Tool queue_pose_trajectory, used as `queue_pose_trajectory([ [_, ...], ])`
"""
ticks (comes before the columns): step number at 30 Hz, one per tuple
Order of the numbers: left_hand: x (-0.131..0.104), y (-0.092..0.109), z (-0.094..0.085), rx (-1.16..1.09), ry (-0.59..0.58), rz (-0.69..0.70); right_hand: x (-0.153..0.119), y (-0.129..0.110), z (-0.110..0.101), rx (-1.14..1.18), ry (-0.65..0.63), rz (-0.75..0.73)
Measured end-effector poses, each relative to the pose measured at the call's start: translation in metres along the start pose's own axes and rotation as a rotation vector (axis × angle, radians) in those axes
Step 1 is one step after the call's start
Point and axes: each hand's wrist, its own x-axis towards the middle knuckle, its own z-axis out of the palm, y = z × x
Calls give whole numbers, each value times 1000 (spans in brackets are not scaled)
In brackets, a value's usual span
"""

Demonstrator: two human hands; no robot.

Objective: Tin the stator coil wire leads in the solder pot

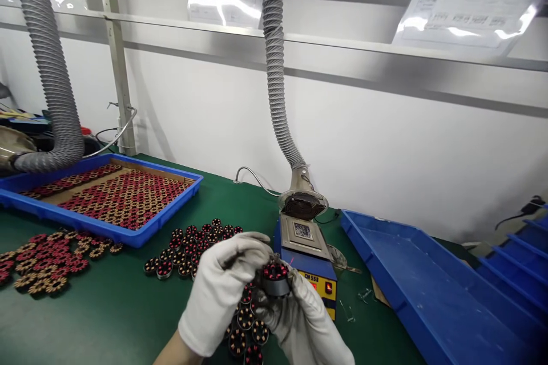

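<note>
The surface (107, 308) in front of you is green. At your left, it carries a blue tray (145, 235) of red and tan parts, and loose flower-shaped parts (47, 265) lie just beside it. In the middle you have round dark-rimmed parts (188, 251) and a blue-and-yellow machine (308, 265). Thin clear pieces (349, 312) are near the right-hand blue tray (432, 285).

Filled tray (145, 236) at left; solder pot (309, 262) under hose (277, 68), centre; empty tray (432, 296) right, on bench (115, 313).
</note>
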Motion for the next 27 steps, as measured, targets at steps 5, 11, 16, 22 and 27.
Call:
queue_pose_trajectory([
  [5, 2, 0, 7, -37, -199, -160, 14, 2, -14, -50, 33, -124],
  [11, 3, 2, 3, -104, 24, 11, 31, 8, -34, -227, 123, -238],
  [16, 5, 10, 1, -70, -151, -123, 21, 11, -24, -119, 100, -212],
  [22, 6, 1, 1, -80, -63, 19, 14, 8, -19, 30, -21, -69],
  [27, 2, 3, -5, 205, -70, 88, 8, 1, -10, 214, -190, 59],
])
